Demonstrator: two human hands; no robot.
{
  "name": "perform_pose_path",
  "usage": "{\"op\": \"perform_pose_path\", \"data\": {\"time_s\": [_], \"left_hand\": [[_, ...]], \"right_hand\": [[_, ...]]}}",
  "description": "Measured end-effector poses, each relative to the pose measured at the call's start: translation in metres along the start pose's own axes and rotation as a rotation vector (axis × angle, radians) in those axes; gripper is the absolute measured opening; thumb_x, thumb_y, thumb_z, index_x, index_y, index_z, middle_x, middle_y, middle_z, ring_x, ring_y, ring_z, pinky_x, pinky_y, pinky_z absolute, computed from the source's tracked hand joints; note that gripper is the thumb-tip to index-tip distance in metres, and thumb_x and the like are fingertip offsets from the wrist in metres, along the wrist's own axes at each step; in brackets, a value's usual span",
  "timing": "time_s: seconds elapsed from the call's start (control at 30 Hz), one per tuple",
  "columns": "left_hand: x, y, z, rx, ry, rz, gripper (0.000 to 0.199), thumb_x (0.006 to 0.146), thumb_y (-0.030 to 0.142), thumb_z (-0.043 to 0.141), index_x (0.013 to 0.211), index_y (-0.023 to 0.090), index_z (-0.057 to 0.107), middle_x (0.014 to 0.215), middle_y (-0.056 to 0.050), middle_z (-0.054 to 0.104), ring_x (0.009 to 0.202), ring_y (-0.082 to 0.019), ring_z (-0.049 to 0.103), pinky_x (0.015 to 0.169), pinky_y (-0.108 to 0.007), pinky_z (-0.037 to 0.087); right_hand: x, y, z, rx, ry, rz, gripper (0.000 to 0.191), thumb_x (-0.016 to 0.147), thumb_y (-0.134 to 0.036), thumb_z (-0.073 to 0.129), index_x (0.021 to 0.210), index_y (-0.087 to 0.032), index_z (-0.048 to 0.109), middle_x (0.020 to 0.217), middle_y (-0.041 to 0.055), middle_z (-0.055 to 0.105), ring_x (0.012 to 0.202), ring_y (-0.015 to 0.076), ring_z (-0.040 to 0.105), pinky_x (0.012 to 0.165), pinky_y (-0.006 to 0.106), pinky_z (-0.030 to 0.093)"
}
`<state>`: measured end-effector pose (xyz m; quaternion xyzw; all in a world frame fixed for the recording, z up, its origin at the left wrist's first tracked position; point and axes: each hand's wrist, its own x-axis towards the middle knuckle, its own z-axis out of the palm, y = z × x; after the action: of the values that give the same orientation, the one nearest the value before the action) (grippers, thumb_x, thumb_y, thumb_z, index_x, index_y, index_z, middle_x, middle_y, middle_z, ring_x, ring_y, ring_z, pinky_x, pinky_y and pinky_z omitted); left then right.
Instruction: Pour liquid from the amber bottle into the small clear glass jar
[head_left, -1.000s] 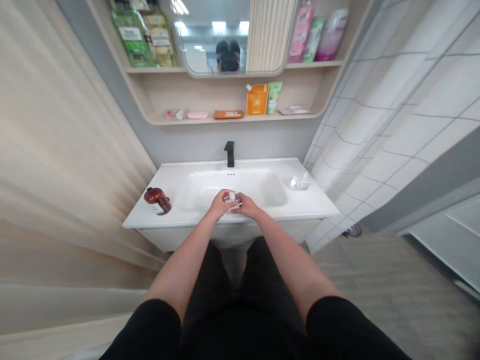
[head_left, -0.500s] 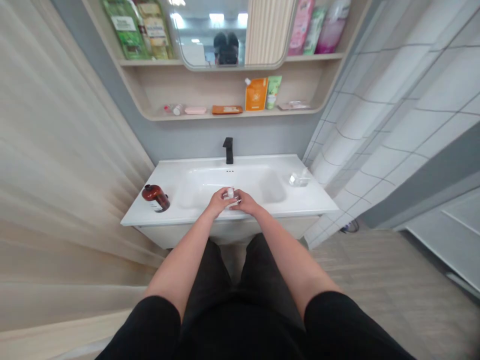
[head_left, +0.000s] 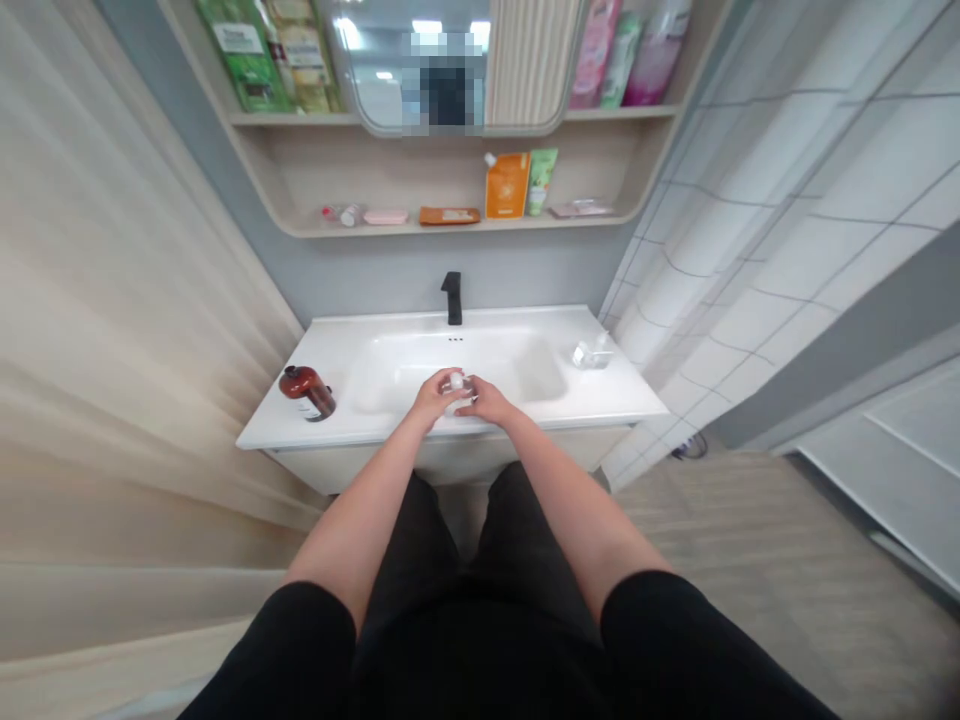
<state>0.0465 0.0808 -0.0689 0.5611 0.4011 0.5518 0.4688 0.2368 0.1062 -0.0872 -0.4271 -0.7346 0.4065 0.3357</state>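
Note:
Over the front rim of the white sink (head_left: 529, 355), a small clear bottle with a white cap (head_left: 456, 381) is held between both hands. The fingers of my left hand (head_left: 432, 398) curl around its left side. On the other side, my right hand (head_left: 489, 402) closes on it with thumb and fingers. Part of the bottle is hidden by the fingers. Left of the basin, a brown bottle with a white label (head_left: 307, 394) lies tilted on the counter. Another clear container (head_left: 592, 353) rests at the right end.
A black faucet (head_left: 453, 298) rises behind the basin. Above it, the wall cabinet's lower shelf (head_left: 397, 231) carries an orange pouch (head_left: 507, 187), a green tube (head_left: 541, 182) and several small items. A mirror (head_left: 517, 70) hangs over the shelf. A curtain (head_left: 112, 300) hangs at left.
My fingers have shifted slightly around the clear bottle, which stays between both hands. The whole view has moved a little; the things on the counter stay in place.

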Motion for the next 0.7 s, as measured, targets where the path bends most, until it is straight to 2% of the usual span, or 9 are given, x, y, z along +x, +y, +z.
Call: {"op": "perform_pose_path", "data": {"time_s": [0.1,0.23,0.37,0.43,0.53,0.7], "left_hand": [[0.004,0.007,-0.006,0.083,-0.003,0.007,0.048,0.072,0.053,0.092,0.106,0.021,0.082,0.113,-0.010,0.081,0.112,-0.031,0.075,0.106,-0.047,0.057],[0.013,0.029,-0.015,0.183,0.088,0.118,0.037,0.080,0.053,0.086,0.101,0.022,0.083,0.120,-0.010,0.082,0.114,-0.029,0.074,0.107,-0.046,0.057],[0.020,0.056,-0.021,0.387,0.041,0.159,0.032,0.079,0.046,0.087,0.099,0.022,0.082,0.107,-0.007,0.083,0.102,-0.025,0.075,0.104,-0.045,0.060],[0.022,0.065,-0.021,0.432,0.042,0.189,0.034,0.081,0.042,0.086,0.108,0.022,0.082,0.104,-0.006,0.083,0.098,-0.024,0.075,0.102,-0.043,0.061],[0.023,0.070,-0.019,0.463,0.058,0.213,0.037,0.084,0.039,0.083,0.118,0.023,0.079,0.103,-0.005,0.082,0.095,-0.022,0.076,0.098,-0.041,0.062],[0.013,0.074,-0.012,0.535,0.075,0.229,0.026,0.085,0.033,0.083,0.107,0.023,0.076,0.106,-0.005,0.081,0.094,-0.021,0.076,0.092,-0.038,0.062]], "right_hand": [[0.000,0.001,0.001,0.018,0.005,0.009,0.066,0.062,-0.035,0.102,0.118,-0.021,0.068,0.110,0.0036,0.076,0.094,0.0226,0.072,0.090,0.037,0.058],[0.001,0.001,0.001,0.052,0.006,0.006,0.066,0.062,-0.031,0.102,0.118,-0.021,0.069,0.116,0.0047,0.077,0.095,0.0216,0.071,0.095,0.039,0.059],[0.001,0.001,0.001,0.052,0.023,0.021,0.067,0.059,-0.028,0.104,0.117,-0.023,0.071,0.115,0.0036,0.077,0.099,0.0227,0.072,0.098,0.041,0.059],[0.000,0.001,0.001,0.054,0.018,0.020,0.067,0.060,-0.029,0.104,0.118,-0.024,0.071,0.116,0.0037,0.078,0.099,0.0229,0.073,0.098,0.041,0.059],[0.000,0.002,0.002,0.048,0.019,0.013,0.068,0.060,-0.029,0.104,0.119,-0.023,0.071,0.115,0.0042,0.078,0.098,0.0229,0.073,0.097,0.041,0.059],[0.000,0.001,0.002,0.053,0.022,0.004,0.066,0.062,-0.034,0.104,0.118,-0.023,0.071,0.113,0.0047,0.078,0.094,0.0222,0.072,0.094,0.040,0.060]]}}
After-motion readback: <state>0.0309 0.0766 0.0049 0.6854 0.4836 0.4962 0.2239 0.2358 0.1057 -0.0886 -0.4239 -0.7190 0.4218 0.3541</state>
